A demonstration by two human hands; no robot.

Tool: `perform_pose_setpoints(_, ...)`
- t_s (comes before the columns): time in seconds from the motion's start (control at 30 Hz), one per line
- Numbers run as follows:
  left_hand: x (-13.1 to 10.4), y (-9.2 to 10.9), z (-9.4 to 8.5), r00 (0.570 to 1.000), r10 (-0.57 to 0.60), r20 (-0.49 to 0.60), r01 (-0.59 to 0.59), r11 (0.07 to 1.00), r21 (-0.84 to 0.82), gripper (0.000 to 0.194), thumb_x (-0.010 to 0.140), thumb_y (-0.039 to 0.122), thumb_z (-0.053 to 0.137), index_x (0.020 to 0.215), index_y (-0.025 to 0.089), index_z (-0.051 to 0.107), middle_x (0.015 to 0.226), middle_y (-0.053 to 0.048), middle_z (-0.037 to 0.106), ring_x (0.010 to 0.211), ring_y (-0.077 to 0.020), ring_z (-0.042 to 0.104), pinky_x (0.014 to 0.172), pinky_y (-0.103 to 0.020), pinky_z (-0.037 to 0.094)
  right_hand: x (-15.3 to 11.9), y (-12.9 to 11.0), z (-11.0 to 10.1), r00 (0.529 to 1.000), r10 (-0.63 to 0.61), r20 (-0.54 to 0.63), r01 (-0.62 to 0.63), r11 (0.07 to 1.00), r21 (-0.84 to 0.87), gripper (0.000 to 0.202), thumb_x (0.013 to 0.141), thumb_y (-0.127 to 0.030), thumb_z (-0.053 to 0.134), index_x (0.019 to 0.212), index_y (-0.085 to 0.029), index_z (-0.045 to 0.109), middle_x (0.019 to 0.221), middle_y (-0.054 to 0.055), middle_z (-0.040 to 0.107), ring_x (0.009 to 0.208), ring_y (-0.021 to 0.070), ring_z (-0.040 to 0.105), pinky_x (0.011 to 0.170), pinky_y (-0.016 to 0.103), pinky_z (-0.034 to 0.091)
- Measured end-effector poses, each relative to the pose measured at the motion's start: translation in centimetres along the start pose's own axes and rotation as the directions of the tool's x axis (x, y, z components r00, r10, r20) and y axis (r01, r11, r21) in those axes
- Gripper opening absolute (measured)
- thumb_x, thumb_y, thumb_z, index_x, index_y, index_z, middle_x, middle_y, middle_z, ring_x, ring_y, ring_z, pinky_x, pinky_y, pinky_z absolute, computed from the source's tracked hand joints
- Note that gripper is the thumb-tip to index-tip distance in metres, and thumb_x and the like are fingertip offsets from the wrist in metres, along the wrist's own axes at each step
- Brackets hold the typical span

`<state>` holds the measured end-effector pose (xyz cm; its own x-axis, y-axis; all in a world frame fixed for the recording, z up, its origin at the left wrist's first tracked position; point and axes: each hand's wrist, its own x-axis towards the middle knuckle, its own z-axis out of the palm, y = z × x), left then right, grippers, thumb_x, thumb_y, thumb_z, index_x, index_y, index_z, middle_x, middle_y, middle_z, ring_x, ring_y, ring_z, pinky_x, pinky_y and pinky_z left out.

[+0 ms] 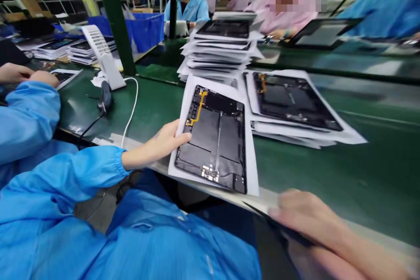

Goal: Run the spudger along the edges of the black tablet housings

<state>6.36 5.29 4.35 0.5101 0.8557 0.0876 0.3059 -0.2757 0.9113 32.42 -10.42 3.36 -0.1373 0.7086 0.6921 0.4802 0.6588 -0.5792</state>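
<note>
An opened tablet (213,140) on a white sheet (252,164) is tilted at the table's front edge, its inside facing up, with a yellow flex cable (198,111) at its upper left. My left hand (167,142) grips the left edge of the sheet and tablet, thumb on top. At the lower right, my right hand (308,216) is closed around a dark, thin, pointed tool (259,211). Motion blurs that hand and the tool, so the tool's kind is unclear. The right hand is apart from the tablet.
Behind the tablet rises a tall stack of tablets and sheets (218,59); a lower stack (295,100) lies to its right. A white slotted stand (103,57), cable and green post (114,17) are at left. A neighbour's hands (44,78) work there. People sit opposite.
</note>
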Motion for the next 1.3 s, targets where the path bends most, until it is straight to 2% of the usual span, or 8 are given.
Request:
perform_pose_setpoints(0.13,-0.2,-2.4,-1.3,0.986,-0.077,0.145,0.043,0.973,0.225,0.047,0.097,0.038,0.051,0.136,0.012,0.053,0.089,-0.005,0.070,0.079,-0.0205,0.067,0.079,-0.031,0.053,2.1,-0.5,7.2,0.996,0.064,0.066,-0.072,0.990,0.123,0.016,0.093,-0.018,0.067,0.107,-0.025,0.071,0.088,0.006,0.071,0.084,0.0225,0.067,0.072,0.037,0.055)
perform_pose_setpoints(0.27,-2.1,-2.1,-3.4,0.989,0.073,0.131,-0.144,0.707,0.692,0.038,0.105,0.032,0.039,0.138,0.019,0.052,0.085,-0.004,0.065,0.074,-0.0197,0.064,0.075,-0.031,0.049,2.4,0.3,10.6,0.993,0.054,0.107,-0.066,0.992,0.106,0.025,0.093,-0.011,0.062,0.113,-0.024,0.070,0.097,0.006,0.073,0.091,0.0214,0.068,0.080,0.037,0.056)
perform_pose_setpoints(0.4,-4.4,-2.4,-3.5,0.930,0.238,0.279,-0.362,0.714,0.599,0.028,0.108,0.029,0.036,0.111,0.018,0.061,0.103,-0.006,0.061,0.091,-0.0171,0.062,0.081,-0.027,0.048,1.8,0.8,11.2,0.994,0.035,0.108,-0.043,0.997,0.065,0.027,0.092,-0.006,0.060,0.112,-0.022,0.069,0.094,0.005,0.073,0.091,0.0204,0.068,0.086,0.039,0.057)
perform_pose_setpoints(0.53,-5.3,-3.6,-2.3,0.889,0.321,0.327,-0.449,0.754,0.479,0.018,0.106,0.025,0.043,0.108,0.018,0.059,0.109,-0.008,0.059,0.096,-0.0172,0.059,0.085,-0.028,0.049,1.8,0.6,11.3,0.988,0.022,0.153,-0.016,0.999,-0.041,0.031,0.094,-0.008,0.059,0.119,-0.024,0.068,0.096,0.005,0.075,0.090,0.0202,0.068,0.087,0.040,0.058)
perform_pose_setpoints(0.73,-4.7,-4.3,-1.9,0.868,0.364,0.338,-0.491,0.738,0.463,0.012,0.104,0.021,0.048,0.100,0.019,0.059,0.101,-0.005,0.058,0.092,-0.0164,0.055,0.076,-0.026,0.045,1.6,0.6,11.9,0.993,0.014,0.121,0.003,0.991,-0.135,0.031,0.094,-0.007,0.059,0.120,-0.022,0.068,0.098,0.006,0.076,0.091,0.0201,0.068,0.088,0.039,0.058)
perform_pose_setpoints(1.07,-4.7,-3.8,-1.3,0.837,0.465,0.287,-0.547,0.695,0.467,0.016,0.105,0.015,0.037,0.102,0.018,0.052,0.090,-0.005,0.060,0.082,-0.0164,0.055,0.075,-0.028,0.046,1.6,0.8,10.8,0.995,0.092,-0.030,-0.092,0.996,0.008,0.029,0.096,-0.005,0.051,0.115,-0.020,0.066,0.101,0.009,0.069,0.105,0.0235,0.065,0.090,0.041,0.055)
perform_pose_setpoints(1.2,-4.8,-3.2,-1.2,0.816,0.504,0.283,-0.576,0.666,0.474,0.018,0.103,0.007,0.038,0.108,0.016,0.053,0.096,-0.007,0.062,0.088,-0.0169,0.056,0.079,-0.028,0.049,2.3,1.3,10.9,0.996,0.080,0.036,-0.078,0.996,-0.042,0.041,0.095,0.002,0.040,0.125,-0.018,0.059,0.089,0.006,0.066,0.082,0.0186,0.062,0.071,0.033,0.051)
perform_pose_setpoints(1.3,-4.9,-2.7,-1.1,0.813,0.511,0.278,-0.578,0.658,0.483,0.015,0.103,0.007,0.042,0.108,0.014,0.054,0.096,-0.008,0.063,0.088,-0.0168,0.056,0.080,-0.028,0.050,3.4,1.4,11.7,0.991,0.040,0.127,-0.009,0.971,-0.237,0.026,0.097,-0.004,0.045,0.110,-0.015,0.064,0.095,0.009,0.066,0.082,0.0208,0.056,0.069,0.034,0.045)
